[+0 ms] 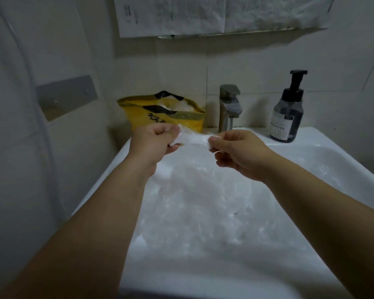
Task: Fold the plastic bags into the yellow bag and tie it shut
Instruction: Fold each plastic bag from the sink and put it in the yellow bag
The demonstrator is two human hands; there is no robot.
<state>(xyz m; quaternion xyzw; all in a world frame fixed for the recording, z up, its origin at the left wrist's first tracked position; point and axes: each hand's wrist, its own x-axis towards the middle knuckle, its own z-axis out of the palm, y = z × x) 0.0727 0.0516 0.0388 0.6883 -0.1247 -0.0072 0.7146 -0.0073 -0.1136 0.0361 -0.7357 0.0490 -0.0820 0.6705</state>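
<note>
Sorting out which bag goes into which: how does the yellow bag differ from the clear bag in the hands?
The yellow bag is opaque with black markings; the clear bag is see-through. The yellow bag stands untouched on the sink beside the faucet; the clear bag is pinched between left hand and right hand, hanging above the sink. Both are thin, soft bags.

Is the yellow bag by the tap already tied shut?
No: the yellow bag beside the tap stands with its top open, and white plastic shows inside it.
</note>
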